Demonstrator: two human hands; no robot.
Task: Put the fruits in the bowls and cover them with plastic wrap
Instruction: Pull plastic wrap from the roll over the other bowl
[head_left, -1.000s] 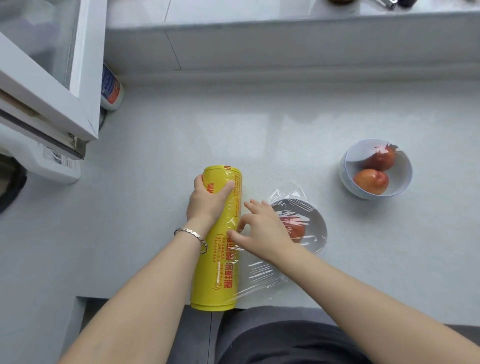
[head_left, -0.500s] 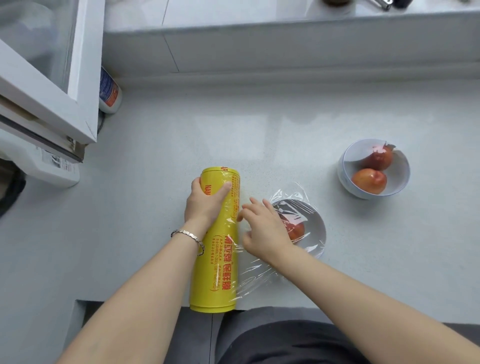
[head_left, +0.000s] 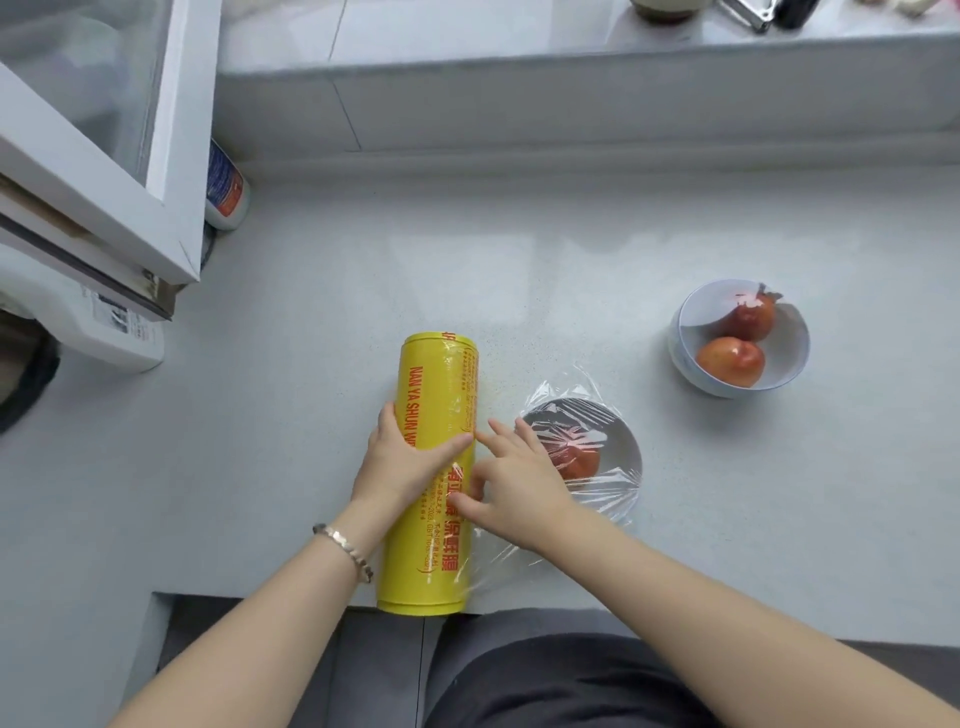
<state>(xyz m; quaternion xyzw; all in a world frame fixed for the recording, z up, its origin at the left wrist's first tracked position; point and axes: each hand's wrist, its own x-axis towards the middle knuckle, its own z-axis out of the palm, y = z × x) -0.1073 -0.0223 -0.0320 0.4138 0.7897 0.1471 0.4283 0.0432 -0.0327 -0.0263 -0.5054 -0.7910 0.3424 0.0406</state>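
A yellow roll of plastic wrap (head_left: 436, 384) lies lengthwise on the grey counter (head_left: 571, 270), its near end at the counter's front edge. My left hand (head_left: 402, 460) grips the roll around its middle. A sheet of clear wrap (head_left: 571, 400) runs from the roll over the near bowl (head_left: 626, 449), which holds one red fruit (head_left: 579, 460). My right hand (head_left: 511, 480) rests flat with spread fingers on the wrap between roll and bowl, thumb touching the roll. A second white bowl (head_left: 691, 358) at the right holds two red fruits (head_left: 730, 361) under film.
An open white window frame (head_left: 130, 171) juts over the counter at the left, with a bottle (head_left: 223, 187) behind it by the wall. A raised ledge (head_left: 571, 47) at the back carries small items. My dark-clothed lap is below the counter edge.
My left hand slid down the roll toward me, from near its far end to its middle. My right hand stayed on the wrap beside the roll, shifting only slightly.
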